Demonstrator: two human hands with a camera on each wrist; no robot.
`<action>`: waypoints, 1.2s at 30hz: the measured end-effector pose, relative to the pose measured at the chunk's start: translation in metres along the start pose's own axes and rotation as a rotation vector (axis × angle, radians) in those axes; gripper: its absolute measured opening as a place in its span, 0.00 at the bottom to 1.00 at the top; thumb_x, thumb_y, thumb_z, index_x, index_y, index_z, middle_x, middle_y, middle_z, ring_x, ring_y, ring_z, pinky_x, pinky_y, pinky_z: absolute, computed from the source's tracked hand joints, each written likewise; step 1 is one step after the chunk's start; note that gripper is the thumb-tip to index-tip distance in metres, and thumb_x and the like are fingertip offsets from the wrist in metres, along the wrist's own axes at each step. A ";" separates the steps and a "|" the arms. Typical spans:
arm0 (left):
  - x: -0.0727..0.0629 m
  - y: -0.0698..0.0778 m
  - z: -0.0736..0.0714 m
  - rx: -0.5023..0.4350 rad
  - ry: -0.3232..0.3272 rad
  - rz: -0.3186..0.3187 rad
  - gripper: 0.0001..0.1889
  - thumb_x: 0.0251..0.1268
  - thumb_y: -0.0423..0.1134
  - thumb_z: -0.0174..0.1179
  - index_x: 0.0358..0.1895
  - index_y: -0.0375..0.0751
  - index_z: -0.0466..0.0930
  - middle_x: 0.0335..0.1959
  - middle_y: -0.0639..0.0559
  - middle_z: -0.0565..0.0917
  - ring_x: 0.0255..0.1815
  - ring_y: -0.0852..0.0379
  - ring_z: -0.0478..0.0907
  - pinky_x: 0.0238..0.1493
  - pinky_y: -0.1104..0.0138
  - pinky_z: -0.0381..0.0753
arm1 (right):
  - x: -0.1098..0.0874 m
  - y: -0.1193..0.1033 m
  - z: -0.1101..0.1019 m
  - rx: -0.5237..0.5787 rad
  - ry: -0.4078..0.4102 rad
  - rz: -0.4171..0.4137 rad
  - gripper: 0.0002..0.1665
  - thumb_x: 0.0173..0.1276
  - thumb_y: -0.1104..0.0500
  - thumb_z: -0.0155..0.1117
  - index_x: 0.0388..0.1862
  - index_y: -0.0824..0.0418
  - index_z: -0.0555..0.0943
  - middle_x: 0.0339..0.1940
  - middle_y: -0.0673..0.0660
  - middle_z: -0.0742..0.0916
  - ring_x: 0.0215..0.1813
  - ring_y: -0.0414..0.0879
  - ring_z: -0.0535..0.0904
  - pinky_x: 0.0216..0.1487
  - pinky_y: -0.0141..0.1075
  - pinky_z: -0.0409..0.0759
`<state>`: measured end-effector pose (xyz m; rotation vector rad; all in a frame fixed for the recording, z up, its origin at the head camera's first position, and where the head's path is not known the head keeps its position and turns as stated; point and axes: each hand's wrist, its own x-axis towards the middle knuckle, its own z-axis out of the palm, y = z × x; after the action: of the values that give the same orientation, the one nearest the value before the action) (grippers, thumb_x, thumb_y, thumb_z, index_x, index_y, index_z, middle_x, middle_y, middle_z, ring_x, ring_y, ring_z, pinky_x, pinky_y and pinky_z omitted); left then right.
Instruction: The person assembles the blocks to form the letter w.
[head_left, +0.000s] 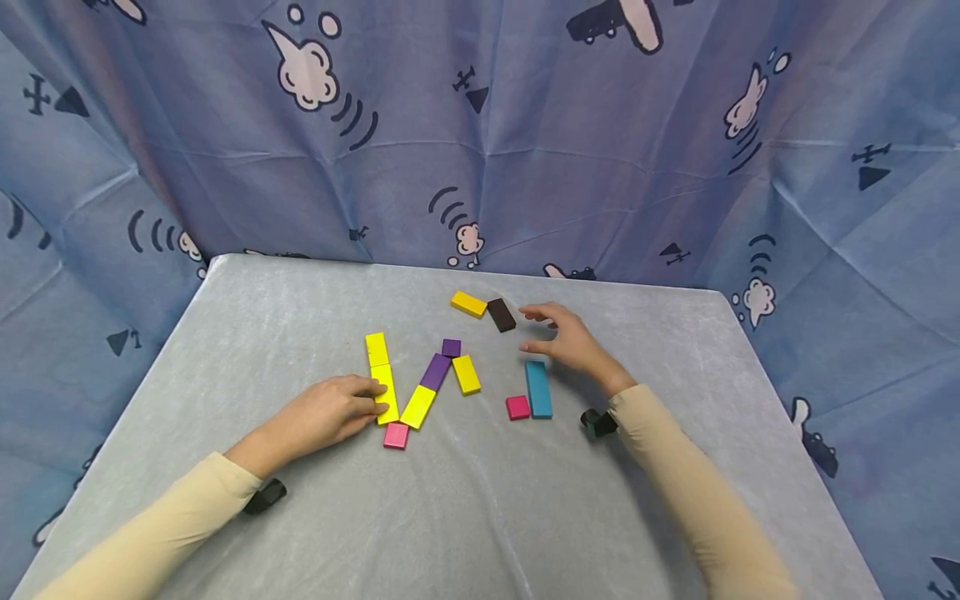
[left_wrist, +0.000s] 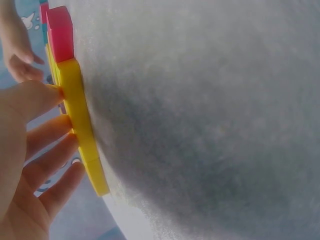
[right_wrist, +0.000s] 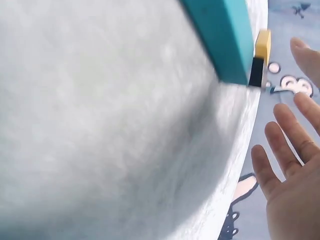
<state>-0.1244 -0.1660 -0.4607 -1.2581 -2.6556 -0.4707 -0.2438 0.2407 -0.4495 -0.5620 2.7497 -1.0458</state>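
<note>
In the head view my left hand [head_left: 333,410] rests its fingertips on a long yellow block [head_left: 382,377]. The left wrist view shows the thumb and fingers fairly straight against that yellow block [left_wrist: 81,120]. A shorter yellow block [head_left: 377,349] continues it at the far end, and a pink block [head_left: 396,437] sits at its near end. From there a yellow block [head_left: 417,407], a purple block [head_left: 437,372] and a small purple block [head_left: 452,347] slant up and right. My right hand [head_left: 573,342] holds nothing, fingers apart, between a dark brown block [head_left: 501,315] and a blue block [head_left: 538,390].
A small red block [head_left: 517,407] stands beside the blue one. Another yellow block [head_left: 467,375] lies by the purple pieces, and an orange-yellow block [head_left: 468,304] near the brown one. The grey cloth-covered table [head_left: 465,517] ends at a patterned blue curtain [head_left: 525,200].
</note>
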 end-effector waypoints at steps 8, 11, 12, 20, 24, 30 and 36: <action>0.000 0.000 -0.002 0.000 -0.014 -0.002 0.13 0.58 0.39 0.71 0.47 0.46 0.89 0.51 0.48 0.86 0.53 0.50 0.84 0.57 0.56 0.85 | 0.034 0.006 -0.002 -0.002 -0.052 0.023 0.43 0.58 0.53 0.77 0.72 0.52 0.71 0.68 0.56 0.77 0.68 0.56 0.71 0.72 0.55 0.70; -0.001 0.000 -0.001 -0.001 -0.011 -0.007 0.13 0.58 0.39 0.71 0.47 0.46 0.89 0.51 0.49 0.86 0.54 0.50 0.84 0.57 0.56 0.85 | 0.046 0.004 0.001 -0.033 -0.113 0.057 0.47 0.57 0.53 0.78 0.74 0.50 0.68 0.73 0.56 0.73 0.72 0.57 0.68 0.75 0.56 0.67; -0.001 0.000 0.000 -0.002 -0.009 -0.008 0.13 0.58 0.39 0.71 0.47 0.46 0.89 0.51 0.49 0.86 0.54 0.50 0.84 0.57 0.56 0.85 | 0.049 0.004 0.001 -0.049 -0.132 0.074 0.48 0.57 0.52 0.78 0.75 0.49 0.67 0.74 0.56 0.71 0.74 0.57 0.66 0.76 0.56 0.65; -0.001 -0.001 0.000 0.002 -0.002 -0.007 0.13 0.58 0.39 0.71 0.47 0.46 0.89 0.51 0.49 0.86 0.53 0.50 0.84 0.58 0.56 0.84 | 0.064 0.001 0.005 -0.136 -0.175 0.143 0.46 0.56 0.56 0.77 0.74 0.48 0.69 0.76 0.57 0.69 0.77 0.58 0.58 0.79 0.58 0.59; -0.001 -0.001 0.000 0.009 0.007 -0.003 0.12 0.58 0.39 0.71 0.46 0.46 0.89 0.50 0.49 0.86 0.53 0.50 0.84 0.57 0.56 0.84 | 0.066 0.001 0.005 -0.144 -0.167 0.144 0.44 0.56 0.57 0.77 0.72 0.50 0.71 0.75 0.57 0.70 0.77 0.58 0.58 0.79 0.58 0.59; -0.001 -0.001 0.001 0.008 0.015 0.002 0.12 0.57 0.39 0.71 0.46 0.46 0.89 0.50 0.48 0.87 0.53 0.50 0.84 0.57 0.56 0.85 | 0.064 0.001 0.007 -0.141 -0.140 0.162 0.42 0.56 0.56 0.78 0.71 0.49 0.73 0.73 0.55 0.73 0.75 0.56 0.62 0.79 0.55 0.61; -0.002 -0.002 0.002 0.011 0.026 0.005 0.12 0.57 0.39 0.72 0.45 0.46 0.90 0.50 0.48 0.87 0.52 0.50 0.84 0.57 0.56 0.85 | 0.059 0.000 0.007 -0.132 -0.123 0.136 0.43 0.54 0.55 0.79 0.69 0.55 0.74 0.70 0.57 0.77 0.70 0.55 0.69 0.76 0.52 0.67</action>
<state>-0.1248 -0.1674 -0.4634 -1.2472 -2.6297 -0.4680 -0.2958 0.2130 -0.4548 -0.4331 2.7178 -0.7779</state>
